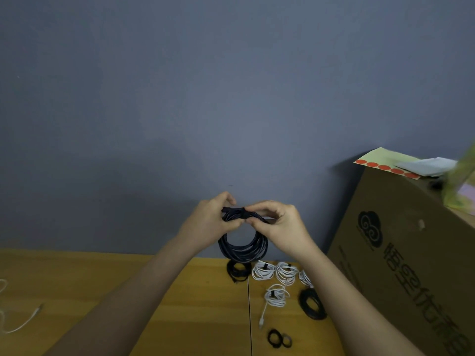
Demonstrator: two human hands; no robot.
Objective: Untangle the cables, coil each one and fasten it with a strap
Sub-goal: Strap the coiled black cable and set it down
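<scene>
A dim blue-grey wall [180, 98] rises behind a yellow wooden table [102, 273] bearing a cardboard box [401, 253].

left hand [209, 218] bare | right hand [279, 223] bare | forearms uncovered (no sleeves, rings or watch showing)

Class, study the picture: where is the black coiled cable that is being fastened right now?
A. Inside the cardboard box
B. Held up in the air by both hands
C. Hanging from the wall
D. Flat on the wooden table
B: the left hand and right hand pinch the top of the black coil, which hangs above the wooden table.
</scene>
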